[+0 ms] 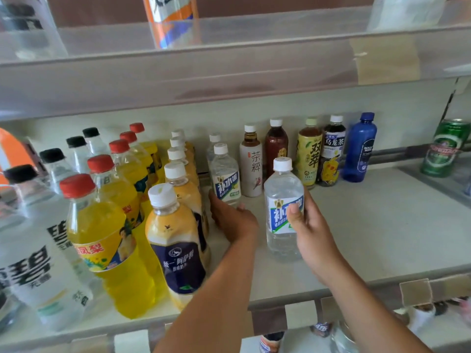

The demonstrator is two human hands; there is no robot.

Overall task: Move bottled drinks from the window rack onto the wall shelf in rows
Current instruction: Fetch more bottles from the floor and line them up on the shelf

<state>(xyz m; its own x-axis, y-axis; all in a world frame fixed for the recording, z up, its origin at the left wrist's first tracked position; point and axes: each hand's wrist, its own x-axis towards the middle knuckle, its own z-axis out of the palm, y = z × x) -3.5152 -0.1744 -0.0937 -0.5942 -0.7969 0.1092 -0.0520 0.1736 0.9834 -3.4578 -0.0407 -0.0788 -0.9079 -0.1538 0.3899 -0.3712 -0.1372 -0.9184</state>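
We have the front clear bottle (pixel 283 207) clamped in our right hand (pixel 313 233), thumb pressed on the blue-and-white label and the other fingers wrapped round the back. It stands upright over the wall shelf (pixel 382 225), at about 4 o'clock from the rear clear bottle (pixel 225 174) of the same brand. Our left hand (pixel 233 220) cups the foot of that rear bottle, with the thumb on its 9 o'clock side and a fingertip showing at 3 o'clock. To do this step well, in our judgement, we should steady the rear bottle, then slide the front one toward 9 o'clock until it stands directly at 6 o'clock of it. The label should face out, and the bottle should sit just beside the milk tea row (pixel 175 240) without knocking it (those tall bottles look easy to tip). A third matching bottle (pixel 214 141) stands at 12 o'clock, so the line is already set. We cannot tell whether the held bottle's base rests on the shelf or hangs just above it. Most of the left fingers are hidden behind the back of the hand. The window rack is out of view, the upper shelf is blurred, and the bottles at 9 o'clock are cut off by the frame.
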